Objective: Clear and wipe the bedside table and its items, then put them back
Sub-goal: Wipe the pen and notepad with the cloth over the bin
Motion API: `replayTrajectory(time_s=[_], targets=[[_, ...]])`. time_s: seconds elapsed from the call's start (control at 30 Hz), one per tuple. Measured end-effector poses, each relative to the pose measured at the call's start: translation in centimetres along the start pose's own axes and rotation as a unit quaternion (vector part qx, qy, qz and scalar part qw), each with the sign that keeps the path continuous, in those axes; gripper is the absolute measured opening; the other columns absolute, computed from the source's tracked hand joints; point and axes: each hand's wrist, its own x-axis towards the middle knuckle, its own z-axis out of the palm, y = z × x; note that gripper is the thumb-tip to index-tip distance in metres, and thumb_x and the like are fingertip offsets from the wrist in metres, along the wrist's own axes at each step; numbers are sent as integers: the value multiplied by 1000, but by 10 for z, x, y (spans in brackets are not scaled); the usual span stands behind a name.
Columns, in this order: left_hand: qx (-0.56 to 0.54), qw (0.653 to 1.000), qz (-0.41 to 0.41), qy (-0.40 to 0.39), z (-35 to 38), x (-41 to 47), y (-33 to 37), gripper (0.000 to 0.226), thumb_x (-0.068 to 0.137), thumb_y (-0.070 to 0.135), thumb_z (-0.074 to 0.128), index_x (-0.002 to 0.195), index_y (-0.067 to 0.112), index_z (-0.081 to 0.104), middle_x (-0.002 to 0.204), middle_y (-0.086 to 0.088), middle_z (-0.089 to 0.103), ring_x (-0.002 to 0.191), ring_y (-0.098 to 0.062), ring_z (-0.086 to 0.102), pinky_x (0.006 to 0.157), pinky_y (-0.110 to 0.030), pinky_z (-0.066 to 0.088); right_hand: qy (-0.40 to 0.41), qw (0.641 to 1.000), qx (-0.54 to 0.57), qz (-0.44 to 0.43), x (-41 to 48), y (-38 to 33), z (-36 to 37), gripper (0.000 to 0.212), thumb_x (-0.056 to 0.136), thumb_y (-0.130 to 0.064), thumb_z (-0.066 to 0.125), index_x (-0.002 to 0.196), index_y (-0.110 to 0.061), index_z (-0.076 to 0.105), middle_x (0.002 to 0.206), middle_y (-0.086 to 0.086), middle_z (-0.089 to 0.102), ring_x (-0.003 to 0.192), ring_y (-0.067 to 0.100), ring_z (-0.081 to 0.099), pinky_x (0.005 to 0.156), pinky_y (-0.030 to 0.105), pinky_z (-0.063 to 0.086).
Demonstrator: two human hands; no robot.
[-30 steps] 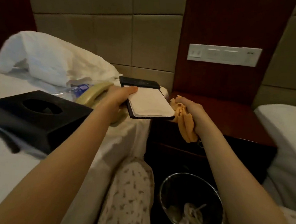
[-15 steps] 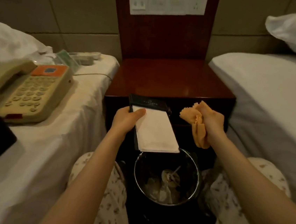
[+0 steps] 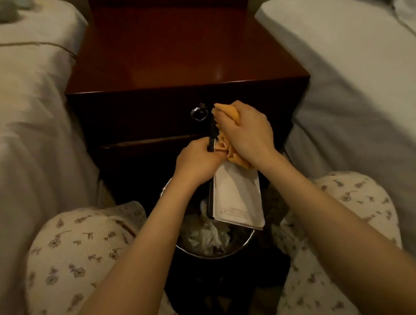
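Observation:
The notepad (image 3: 236, 198), white paper in a black holder, hangs tilted over the bin with its far end raised. My left hand (image 3: 197, 160) grips its left edge near the top. My right hand (image 3: 245, 131) holds a crumpled orange cloth (image 3: 228, 110) and presses it against the pad's upper end. The dark red bedside table (image 3: 177, 49) stands just behind, its top bare and glossy.
A round metal waste bin (image 3: 215, 235) with crumpled paper sits on the floor under the pad. A ring pull (image 3: 199, 112) hangs on the table's drawer. White beds flank the table left (image 3: 17, 101) and right (image 3: 379, 80). My knees in patterned trousers frame the bin.
The view tipped down toward the bin. I lowered the notepad and stood it more on edge, and my right hand brought the cloth onto its upper end.

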Motion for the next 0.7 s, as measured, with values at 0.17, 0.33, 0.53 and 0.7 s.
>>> replayTrajectory(time_s=[0.17, 0.33, 0.53, 0.7], targets=[[28, 1000, 2, 1, 1, -3, -9, 7, 88, 24, 52, 90, 18, 56, 73, 7, 50, 75, -17, 50, 55, -26, 34, -19, 995, -73, -70, -9, 1, 14, 34, 88, -49, 53, 106, -20, 53, 94, -8, 45, 80, 9, 48, 64, 26, 31], [-21, 999, -37, -5, 4, -5, -18, 13, 91, 28, 50, 81, 22, 55, 76, 7, 54, 80, -18, 54, 63, -28, 37, -30, 998, -50, -5, -10, 11, 30, 26, 96, -41, 43, 96, -16, 51, 84, -4, 54, 75, 14, 53, 58, 29, 31], [75, 995, -64, -8, 12, 0, -33, 22, 92, 36, 48, 99, 19, 60, 96, -1, 61, 87, -22, 55, 67, -27, 36, -75, 988, -92, 95, -14, 32, 45, 30, 99, -39, 37, 102, -14, 53, 82, 0, 57, 73, 19, 57, 59, 29, 36], [126, 990, -60, -2, 19, -2, -32, 23, 93, 33, 47, 104, 16, 58, 90, -1, 54, 86, -21, 53, 62, -27, 33, -43, 998, 12, 54, -22, 25, 53, 26, 99, -39, 38, 96, -17, 51, 74, -5, 55, 62, 10, 53, 55, 27, 35]])
